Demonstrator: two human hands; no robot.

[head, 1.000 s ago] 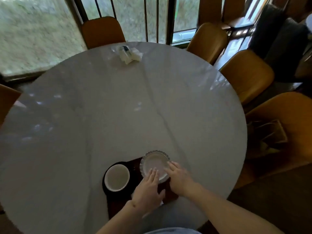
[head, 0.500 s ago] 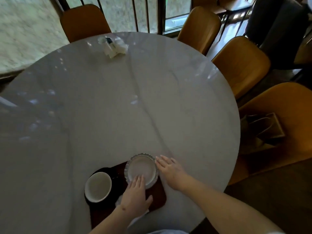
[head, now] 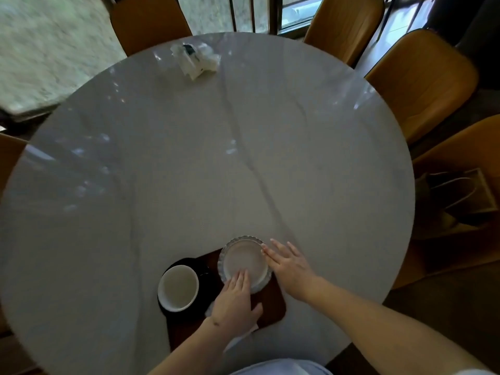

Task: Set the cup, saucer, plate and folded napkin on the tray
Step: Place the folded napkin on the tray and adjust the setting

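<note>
Round and pale, the marble-look table (head: 243, 147) carries a dark brown tray (head: 273, 301) at its near edge. On the tray sits the fluted plate (head: 244, 259), toward the tray's far right corner, its far rim seeming to overhang. The left hand (head: 234, 301) lies flat, fingers together, with fingertips on the plate's near rim; the right hand (head: 288, 262) rests open beside it, fingers spread, touching the right rim. Neither hand is clamped on anything. Left of the plate, the white cup (head: 178, 287) stands on a black saucer (head: 201, 270). A white napkin (head: 238, 336) peeks out under the left wrist (how neatly folded, I cannot tell). My judgement: the step in hand is squaring the plate, and next comes a light nudge inward, without knocking the cup. Farther off lies a crumpled white packet (head: 197, 59), with tan chairs (head: 422, 77) ringing the table before windows.
</note>
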